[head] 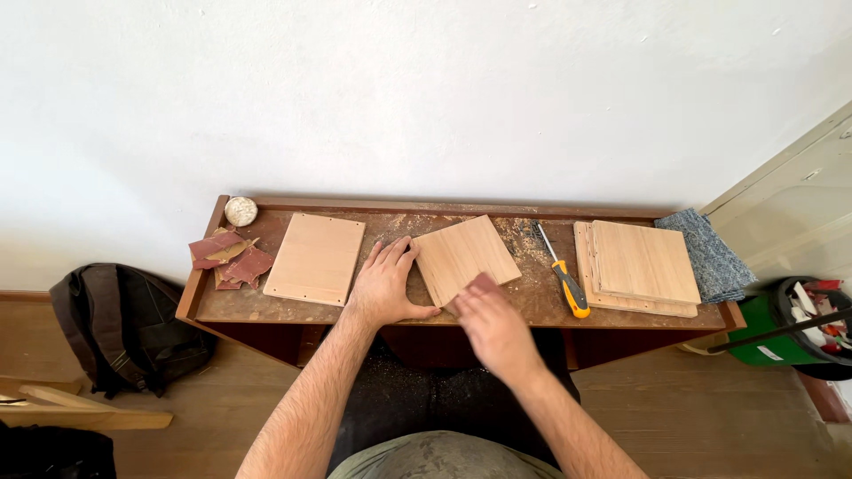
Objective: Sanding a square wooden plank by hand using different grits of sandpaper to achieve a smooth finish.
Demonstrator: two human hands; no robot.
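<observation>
Left hand (383, 286): flat, fingers spread, pressing the desk at the left edge of the tilted wood panel (465, 257).
Right hand (493, 330): pinching a reddish sandpaper piece (484, 283) against the panel's lower edge, mid-frame.
Left of hands: second panel (315, 258), sandpaper scraps (231, 255) beyond.
Right of hands: screwdriver (563, 273), then a panel stack (639, 266).
Desk (532, 306): dusty, bare strip along its front edge.

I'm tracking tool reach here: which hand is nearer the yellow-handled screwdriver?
Right. The right hand lies just left of the screwdriver, at the tilted wooden panel's near edge. The left hand rests farther off, beyond that panel's left side.
</observation>
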